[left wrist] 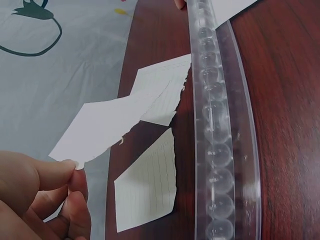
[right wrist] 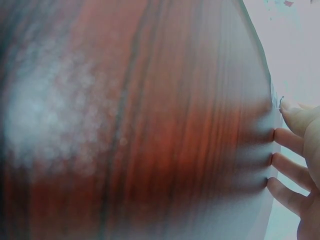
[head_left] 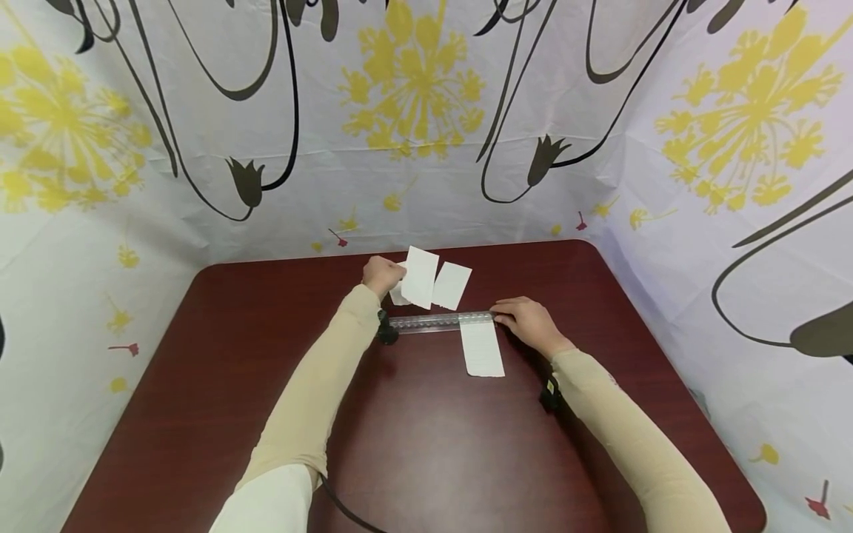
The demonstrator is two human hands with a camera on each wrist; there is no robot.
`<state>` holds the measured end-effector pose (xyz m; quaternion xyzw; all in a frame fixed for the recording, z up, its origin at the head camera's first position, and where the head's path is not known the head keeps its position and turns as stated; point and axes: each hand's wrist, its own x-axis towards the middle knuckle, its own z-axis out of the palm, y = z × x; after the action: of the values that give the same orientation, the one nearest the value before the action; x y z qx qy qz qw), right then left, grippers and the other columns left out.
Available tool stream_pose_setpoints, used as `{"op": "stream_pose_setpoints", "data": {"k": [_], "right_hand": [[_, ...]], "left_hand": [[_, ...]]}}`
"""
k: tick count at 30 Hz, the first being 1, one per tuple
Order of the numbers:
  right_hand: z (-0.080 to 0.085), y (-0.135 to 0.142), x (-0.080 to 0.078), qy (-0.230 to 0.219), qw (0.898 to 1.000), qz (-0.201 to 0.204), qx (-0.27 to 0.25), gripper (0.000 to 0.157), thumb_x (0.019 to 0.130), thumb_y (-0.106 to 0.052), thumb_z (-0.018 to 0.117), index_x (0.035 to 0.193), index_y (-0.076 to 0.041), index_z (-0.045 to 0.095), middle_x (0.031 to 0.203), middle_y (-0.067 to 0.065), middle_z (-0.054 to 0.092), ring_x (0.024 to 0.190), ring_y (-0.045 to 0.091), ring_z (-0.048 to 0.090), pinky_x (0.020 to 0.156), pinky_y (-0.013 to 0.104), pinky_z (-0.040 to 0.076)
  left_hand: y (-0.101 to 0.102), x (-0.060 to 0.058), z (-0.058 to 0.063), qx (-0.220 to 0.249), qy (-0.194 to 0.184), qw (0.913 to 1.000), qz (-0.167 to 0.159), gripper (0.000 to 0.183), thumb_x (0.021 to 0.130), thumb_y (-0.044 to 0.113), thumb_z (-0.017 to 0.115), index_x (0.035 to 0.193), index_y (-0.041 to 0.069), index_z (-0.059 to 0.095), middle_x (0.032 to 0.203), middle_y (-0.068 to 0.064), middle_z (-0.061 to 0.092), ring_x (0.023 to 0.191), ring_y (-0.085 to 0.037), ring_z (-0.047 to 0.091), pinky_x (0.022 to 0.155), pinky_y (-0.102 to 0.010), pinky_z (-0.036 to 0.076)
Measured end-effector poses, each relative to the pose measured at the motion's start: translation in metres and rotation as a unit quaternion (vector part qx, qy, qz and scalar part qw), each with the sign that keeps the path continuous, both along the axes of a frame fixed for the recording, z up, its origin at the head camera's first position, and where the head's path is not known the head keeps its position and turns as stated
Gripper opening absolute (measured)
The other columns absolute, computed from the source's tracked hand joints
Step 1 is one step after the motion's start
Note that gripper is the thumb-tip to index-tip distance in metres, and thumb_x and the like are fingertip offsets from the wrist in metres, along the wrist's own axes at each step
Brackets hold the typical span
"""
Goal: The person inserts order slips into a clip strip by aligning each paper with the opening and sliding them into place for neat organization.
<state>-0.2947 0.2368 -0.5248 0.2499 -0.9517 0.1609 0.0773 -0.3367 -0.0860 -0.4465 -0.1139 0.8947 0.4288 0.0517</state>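
Observation:
My left hand (head_left: 383,275) pinches a small torn piece of white paper (left wrist: 110,122) by its corner between thumb and fingers, raised over the table's far side. Beneath it lie two torn lined paper pieces (left wrist: 150,185), their ragged edges facing the ruler. A clear plastic ruler (head_left: 426,323) with a row of round bumps runs across the table. Extending toward me from the ruler's right end is a strip of white paper (head_left: 482,352). My right hand (head_left: 529,323) is at that end, thumb by the ruler's corner and spread fingertips (right wrist: 274,159) touching the table.
The dark red wooden table (head_left: 413,437) ends at a patterned white cloth (head_left: 426,200) hanging behind and at both sides. Black wrist devices (head_left: 386,328) sit on both arms, and a dark cable (head_left: 343,507) trails from the left sleeve.

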Motion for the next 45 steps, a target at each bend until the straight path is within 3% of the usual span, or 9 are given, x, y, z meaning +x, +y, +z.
{"op": "stream_pose_setpoints", "data": {"k": [3, 17, 30, 36, 40, 45], "right_hand": [[0.000, 0.000, 0.000, -0.001, 1.000, -0.002, 0.001, 0.029, 0.094, -0.021, 0.068, 0.121, -0.012, 0.072, 0.127, 0.012, 0.070, 0.121, 0.032, 0.063, 0.100, 0.052, 0.052], [-0.002, 0.000, 0.000, -0.001, 1.000, -0.003, -0.004, 0.028, 0.093, -0.020, 0.068, 0.120, -0.012, 0.072, 0.127, 0.012, 0.070, 0.120, 0.032, 0.064, 0.101, 0.052, 0.052], [-0.005, 0.003, -0.001, -0.006, 1.000, -0.005, -0.010, 0.028, 0.094, -0.022, 0.068, 0.121, -0.013, 0.072, 0.127, 0.012, 0.069, 0.121, 0.032, 0.063, 0.101, 0.052, 0.051], [-0.007, 0.003, 0.000, -0.005, 1.000, -0.005, -0.014, 0.029, 0.094, -0.022, 0.068, 0.121, -0.013, 0.072, 0.127, 0.012, 0.069, 0.121, 0.032, 0.063, 0.100, 0.052, 0.052], [-0.007, 0.003, 0.000, -0.003, 1.000, -0.005, -0.016, 0.029, 0.093, -0.021, 0.069, 0.121, -0.013, 0.072, 0.127, 0.012, 0.069, 0.121, 0.033, 0.063, 0.100, 0.052, 0.052], [-0.005, 0.002, -0.001, -0.003, 1.000, -0.004, -0.011, 0.029, 0.094, -0.021, 0.068, 0.121, -0.013, 0.072, 0.127, 0.012, 0.069, 0.121, 0.033, 0.063, 0.100, 0.052, 0.051]], "left_hand": [[-0.004, 0.001, -0.002, 0.020, -0.001, 0.9998, -0.007, 0.027, 0.094, 0.025, 0.065, 0.105, 0.004, 0.077, 0.116, -0.013, 0.073, 0.106, -0.029, 0.068, 0.091, -0.042, 0.056], [-0.023, 0.017, -0.008, 0.055, -0.015, 0.9975, -0.041, 0.030, 0.094, 0.027, 0.066, 0.113, 0.005, 0.074, 0.124, -0.014, 0.069, 0.124, -0.031, 0.059, 0.105, -0.045, 0.049], [-0.036, 0.034, -0.017, 0.077, -0.009, 0.9958, -0.047, 0.028, 0.094, 0.025, 0.067, 0.112, 0.004, 0.073, 0.114, -0.016, 0.071, 0.103, -0.030, 0.066, 0.087, -0.040, 0.054], [-0.041, 0.038, -0.020, 0.077, -0.009, 0.9959, -0.047, 0.029, 0.094, 0.025, 0.067, 0.111, 0.003, 0.074, 0.114, -0.018, 0.072, 0.105, -0.033, 0.067, 0.092, -0.045, 0.055], [-0.045, 0.042, -0.020, 0.104, -0.020, 0.9934, -0.044, 0.030, 0.094, 0.025, 0.066, 0.114, 0.002, 0.072, 0.119, -0.021, 0.070, 0.111, -0.037, 0.065, 0.098, -0.050, 0.053], [-0.051, 0.047, -0.023, 0.109, -0.010, 0.9931, -0.043, 0.030, 0.093, 0.022, 0.067, 0.112, 0.000, 0.073, 0.116, -0.024, 0.071, 0.106, -0.039, 0.066, 0.096, -0.047, 0.054]]}}
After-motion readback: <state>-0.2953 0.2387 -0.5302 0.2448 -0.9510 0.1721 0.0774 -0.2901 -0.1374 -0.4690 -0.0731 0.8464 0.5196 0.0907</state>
